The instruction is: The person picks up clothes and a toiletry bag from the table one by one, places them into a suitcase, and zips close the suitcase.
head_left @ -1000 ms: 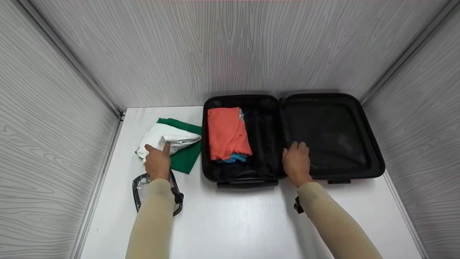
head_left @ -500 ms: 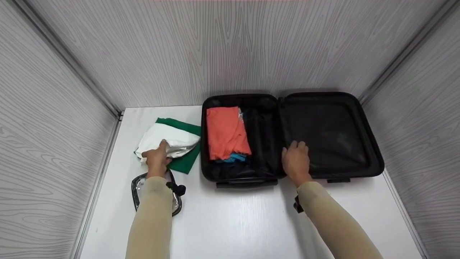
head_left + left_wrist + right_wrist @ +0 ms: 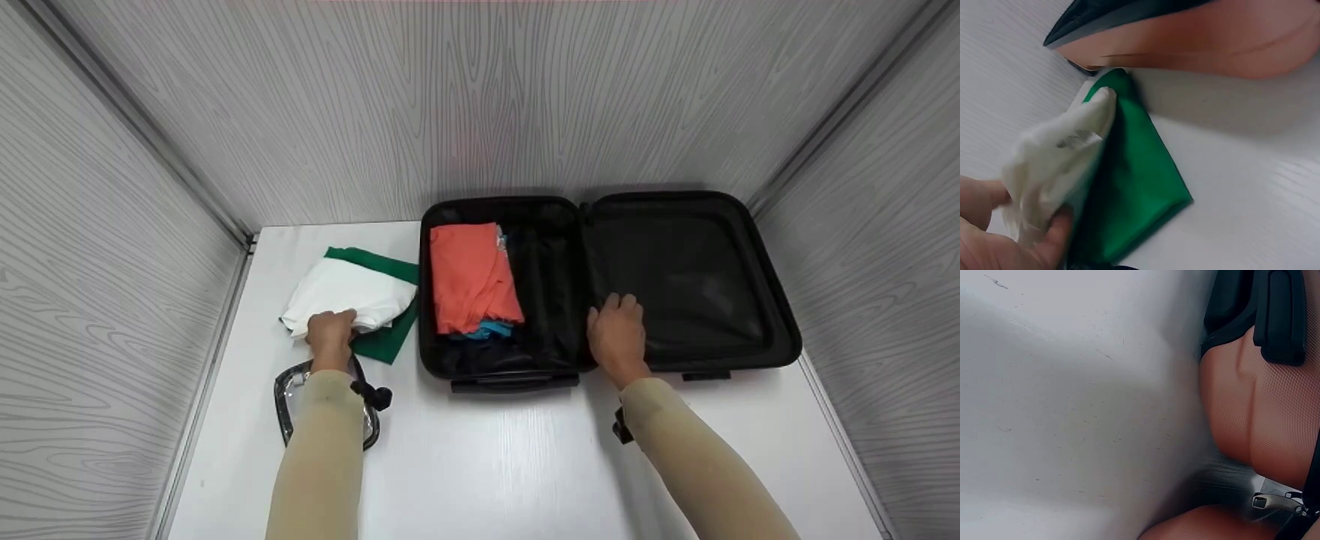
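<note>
In the head view my left hand point(image 3: 330, 334) pinches the near edge of a folded white garment point(image 3: 346, 291). The garment lies over a green folded cloth point(image 3: 384, 349). From the left wrist, the thumb and fingers show on the white fabric point(image 3: 1053, 163), which has a small printed label, with the green cloth point(image 3: 1134, 180) beneath. An open suitcase point(image 3: 697, 360), black inside and orange-brown outside, lies flat. My right hand point(image 3: 619, 337) grips it at the hinge-side edge between the two halves, fingers bent. Mostly the shell point(image 3: 1280, 416) shows in the right wrist view.
A folded coral garment point(image 3: 476, 277) lies in the suitcase's left half, with blue cloth point(image 3: 491, 328) under it. A clear pouch with black trim point(image 3: 283, 397) is partly under the left forearm. Grey wood-grain walls point(image 3: 495, 97) enclose the white table point(image 3: 480, 465).
My left hand has drawn the white garment's raised fold down toward me, so it lies flatter, and its fingers have closed on the near edge. The right hand stays put.
</note>
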Action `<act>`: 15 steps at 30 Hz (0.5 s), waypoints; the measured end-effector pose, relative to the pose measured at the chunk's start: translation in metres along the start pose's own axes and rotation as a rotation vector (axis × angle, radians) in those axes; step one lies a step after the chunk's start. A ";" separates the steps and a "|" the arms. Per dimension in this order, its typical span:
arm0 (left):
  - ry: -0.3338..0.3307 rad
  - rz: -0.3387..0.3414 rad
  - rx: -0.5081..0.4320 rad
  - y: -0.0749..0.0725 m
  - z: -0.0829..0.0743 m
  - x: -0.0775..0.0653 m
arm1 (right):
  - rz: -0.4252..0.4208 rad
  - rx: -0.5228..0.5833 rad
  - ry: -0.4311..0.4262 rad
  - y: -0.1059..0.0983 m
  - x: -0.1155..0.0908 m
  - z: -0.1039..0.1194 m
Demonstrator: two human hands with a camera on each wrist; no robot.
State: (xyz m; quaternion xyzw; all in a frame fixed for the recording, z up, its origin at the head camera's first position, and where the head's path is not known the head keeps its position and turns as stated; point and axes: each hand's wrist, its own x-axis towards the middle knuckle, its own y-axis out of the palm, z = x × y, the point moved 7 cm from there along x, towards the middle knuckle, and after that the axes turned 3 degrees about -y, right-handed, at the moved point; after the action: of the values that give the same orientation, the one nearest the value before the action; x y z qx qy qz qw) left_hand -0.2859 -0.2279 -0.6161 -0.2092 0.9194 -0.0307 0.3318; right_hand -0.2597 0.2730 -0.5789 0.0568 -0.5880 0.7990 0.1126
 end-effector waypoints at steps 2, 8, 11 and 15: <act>0.054 -0.023 0.013 -0.002 -0.007 -0.003 | -0.002 -0.006 -0.013 0.000 0.000 0.002; 0.135 0.052 -0.014 -0.014 -0.030 -0.006 | -0.019 0.008 -0.006 -0.002 -0.001 0.002; 0.135 0.097 0.207 -0.024 -0.031 0.001 | -0.021 0.015 0.006 -0.002 -0.001 0.000; 0.143 0.128 0.638 -0.036 -0.019 0.012 | -0.014 0.013 0.008 -0.002 -0.001 0.000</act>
State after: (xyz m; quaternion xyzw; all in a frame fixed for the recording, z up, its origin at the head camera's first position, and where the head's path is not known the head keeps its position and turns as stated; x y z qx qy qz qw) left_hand -0.2931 -0.2675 -0.6017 -0.0341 0.8956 -0.3107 0.3165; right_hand -0.2587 0.2733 -0.5772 0.0585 -0.5819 0.8022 0.1201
